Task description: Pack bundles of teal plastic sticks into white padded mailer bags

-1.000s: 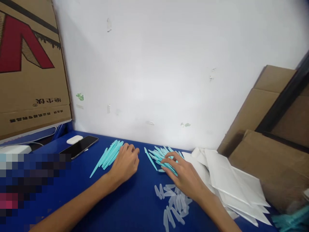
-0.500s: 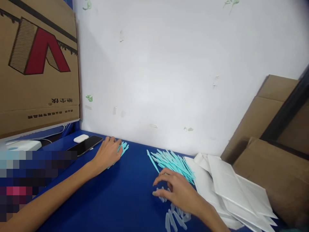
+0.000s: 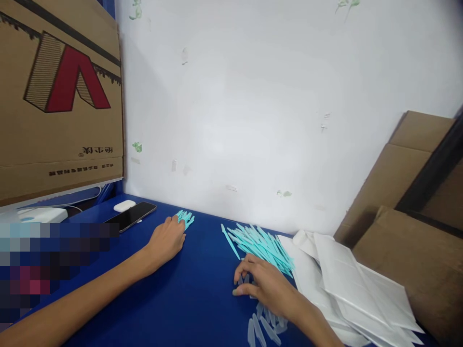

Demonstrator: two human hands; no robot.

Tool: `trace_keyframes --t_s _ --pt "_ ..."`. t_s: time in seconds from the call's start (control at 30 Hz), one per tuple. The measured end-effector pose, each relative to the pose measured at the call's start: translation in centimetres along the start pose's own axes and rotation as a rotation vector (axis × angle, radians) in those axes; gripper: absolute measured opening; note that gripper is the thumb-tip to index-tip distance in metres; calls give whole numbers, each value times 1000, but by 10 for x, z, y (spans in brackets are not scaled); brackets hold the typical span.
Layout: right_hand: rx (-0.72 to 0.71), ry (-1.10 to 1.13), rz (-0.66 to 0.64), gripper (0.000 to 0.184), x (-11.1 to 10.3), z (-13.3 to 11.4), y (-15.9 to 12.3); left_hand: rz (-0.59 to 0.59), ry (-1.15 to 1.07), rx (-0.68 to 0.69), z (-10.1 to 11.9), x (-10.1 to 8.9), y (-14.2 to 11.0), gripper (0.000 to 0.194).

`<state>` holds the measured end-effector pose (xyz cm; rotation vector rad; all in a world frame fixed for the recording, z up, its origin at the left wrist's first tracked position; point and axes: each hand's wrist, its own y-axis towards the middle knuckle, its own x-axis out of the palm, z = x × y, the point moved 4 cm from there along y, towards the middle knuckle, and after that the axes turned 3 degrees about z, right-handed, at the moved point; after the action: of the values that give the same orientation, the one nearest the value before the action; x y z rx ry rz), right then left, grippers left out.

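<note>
My left hand (image 3: pixel 167 242) is closed around a small bundle of slim turquoise eyebrow razors (image 3: pixel 186 219) lying on the blue table. The far ends stick out past my fingers, and the rest of the bundle is hidden beneath the hand. My right hand (image 3: pixel 262 284) hovers with curved fingers, thumb and forefinger apart, and nothing shows between them. Under and beside it lie several translucent, blade-shaped plastic covers (image 3: pixel 268 330), partly hidden by the hand. Just beyond it is a larger heap of turquoise razors (image 3: pixel 262 246), with one razor (image 3: pixel 230 242) lying apart on its left side.
White padded envelopes (image 3: pixel 356 289) are piled to the right, beside cardboard (image 3: pixel 408 260). A phone (image 3: pixel 132 216) and a white earbud case (image 3: pixel 125 206) lie at the back left, below a large printed carton (image 3: pixel 65 140). The white wall (image 3: pixel 231 120) bounds the table's far side.
My left hand has slid back toward me along the bundle, so more of the razor ends show. The right hand's fingers have drawn slightly closer together. The view has shifted a little.
</note>
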<state>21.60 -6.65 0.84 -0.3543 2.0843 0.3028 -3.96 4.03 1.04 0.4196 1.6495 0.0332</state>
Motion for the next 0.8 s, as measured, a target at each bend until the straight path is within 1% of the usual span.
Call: trace_keyframes --t_s 0.1,0.2,0.23,0.27,0.37,0.4,0.47,0.53,0.67,0.7,0.8 --pt "-16 -25 28 17 -1 -3 0 -30 -12 -27 0 4 1 30" --pt "18 -100 86 31 -3 -3 -1 -48 -25 -32 -1 7 2 34" --pt "26 -119 96 32 -3 -2 -1 -54 -28 -26 -1 7 2 33" --pt "25 -131 99 29 -2 -2 -1 -59 -30 -19 -1 7 3 32" --pt "-24 -125 92 13 2 -3 1 -63 -28 -12 -3 7 3 28" --pt "-43 -122 92 10 3 -4 1 -63 -26 -14 -4 7 3 27" --pt "-70 -134 97 11 4 -5 2 -63 -23 -20 -4 6 3 28" --pt "-67 -172 111 12 3 -6 2 -65 -20 -25 -5 5 3 29" --pt "22 -276 164 34 -2 2 1 -71 -17 -28 -3 5 3 30" --pt "37 -282 163 35 -3 4 1 -72 -17 -25 -3 5 3 30" --pt "27 -234 138 24 -1 8 2 -77 -17 -16 -2 6 2 30"
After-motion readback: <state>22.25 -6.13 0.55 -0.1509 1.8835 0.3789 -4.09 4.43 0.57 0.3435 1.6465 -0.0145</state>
